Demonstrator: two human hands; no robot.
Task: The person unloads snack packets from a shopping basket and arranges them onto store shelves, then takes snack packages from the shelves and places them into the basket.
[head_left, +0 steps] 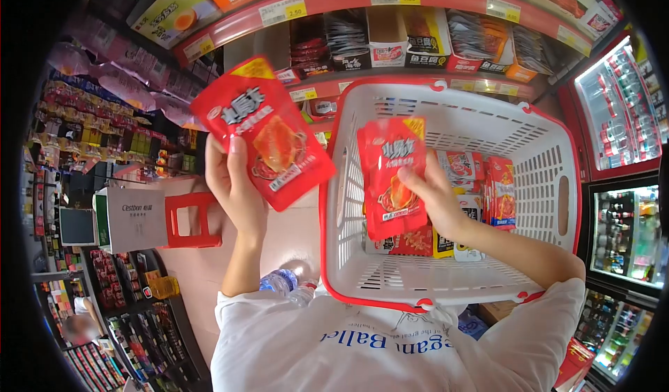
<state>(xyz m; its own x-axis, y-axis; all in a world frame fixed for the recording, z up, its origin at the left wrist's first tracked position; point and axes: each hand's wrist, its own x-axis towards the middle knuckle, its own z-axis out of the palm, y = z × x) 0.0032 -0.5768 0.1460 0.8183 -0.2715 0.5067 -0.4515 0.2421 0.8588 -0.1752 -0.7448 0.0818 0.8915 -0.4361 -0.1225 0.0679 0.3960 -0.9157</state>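
In the head view my left hand (237,183) grips a red snack packet (268,141), tilted, to the left of a white shopping basket (446,280) with a red rim. The thumb presses on the packet's front. Above the inside of the basket, my right hand (442,200) is closed on a second red snack packet (391,169) of similar design, held nearly upright. Whether more packets lie behind it I cannot tell. Several other snack packets (502,191) lie in the basket, partly covered by my right hand and arm.
Ahead runs a shelf (327,5) with price tags and boxes of packets (468,35). Drink fridges (617,106) stand at right. A red stool (191,219) and a carton (134,214) are at left. Bottles (279,280) stand on the floor; another person (83,319) is at lower left.
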